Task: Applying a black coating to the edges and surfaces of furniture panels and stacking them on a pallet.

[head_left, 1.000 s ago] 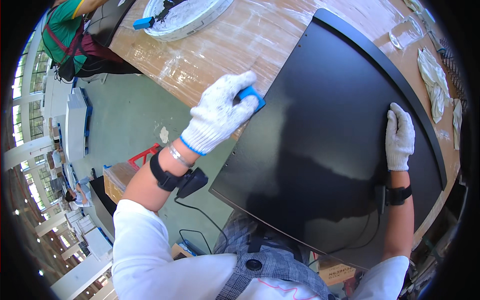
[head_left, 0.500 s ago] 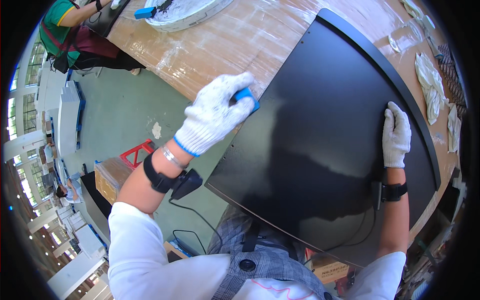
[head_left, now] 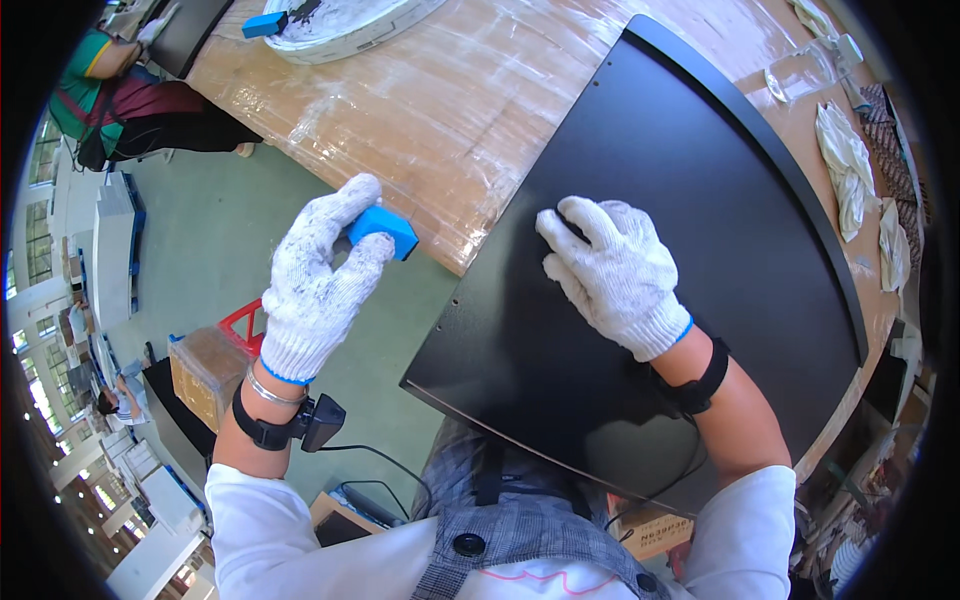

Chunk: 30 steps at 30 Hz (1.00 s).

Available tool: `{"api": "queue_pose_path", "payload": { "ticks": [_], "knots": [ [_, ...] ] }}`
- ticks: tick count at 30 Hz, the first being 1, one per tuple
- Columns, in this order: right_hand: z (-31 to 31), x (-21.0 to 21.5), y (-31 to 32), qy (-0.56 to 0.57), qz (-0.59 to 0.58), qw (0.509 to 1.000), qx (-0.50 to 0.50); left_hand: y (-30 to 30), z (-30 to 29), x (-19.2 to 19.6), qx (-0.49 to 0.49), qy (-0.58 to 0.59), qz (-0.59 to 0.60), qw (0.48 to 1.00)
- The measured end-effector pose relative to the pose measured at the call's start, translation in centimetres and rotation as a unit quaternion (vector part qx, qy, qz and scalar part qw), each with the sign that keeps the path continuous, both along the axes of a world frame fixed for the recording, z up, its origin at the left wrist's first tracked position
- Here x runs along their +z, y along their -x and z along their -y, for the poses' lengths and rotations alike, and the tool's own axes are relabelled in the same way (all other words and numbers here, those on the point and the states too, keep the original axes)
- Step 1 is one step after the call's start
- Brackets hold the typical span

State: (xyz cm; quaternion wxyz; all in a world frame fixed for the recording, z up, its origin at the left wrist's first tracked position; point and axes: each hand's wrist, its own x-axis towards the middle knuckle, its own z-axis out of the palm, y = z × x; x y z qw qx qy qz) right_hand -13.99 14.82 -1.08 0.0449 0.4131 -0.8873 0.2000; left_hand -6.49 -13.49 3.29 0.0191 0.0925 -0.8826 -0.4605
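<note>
My left hand [head_left: 318,275], in a white knit glove smudged grey, grips a small blue block [head_left: 385,230] between thumb and fingers. It hovers over the floor, left of a black panel [head_left: 690,170] and close to the table's edge. The panel is fan-shaped, with a raised curved rim on its far right side and small holes along its left edge. Over the panel's left-middle part is my right hand [head_left: 612,270], also gloved, its fingers loosely bent and apart with nothing seen in them. Whether it touches the surface, I cannot tell.
The panel lies on a film-wrapped table [head_left: 400,130]. A white round tub [head_left: 370,35] with dark stuff and a second blue block [head_left: 264,25] are at the far left. Rags [head_left: 845,165] and a clear jar [head_left: 805,72] lie right. Another person [head_left: 125,105] works at far left.
My left hand has drawn back from the panel's edge toward the left, still with the blue block. My right hand has moved left across the panel from its right side.
</note>
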Motion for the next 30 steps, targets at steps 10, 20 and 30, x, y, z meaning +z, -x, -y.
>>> {"api": "queue_pose_path", "payload": {
  "ticks": [10,20,30],
  "knots": [
    [0.8,1.2,-2.0,-0.001,0.152,0.977,0.147,1.5,0.3,0.2,0.001,-0.045,0.011,0.999],
    [2.4,1.6,-5.9,0.177,0.263,0.923,0.219,3.7,-1.3,-1.1,-0.028,-0.089,-0.001,0.996],
    [-12.8,-0.3,-3.2,-0.053,-0.036,0.964,-0.259,7.1,-4.9,-3.6,-0.129,-0.030,-0.030,0.991]
  ]
}}
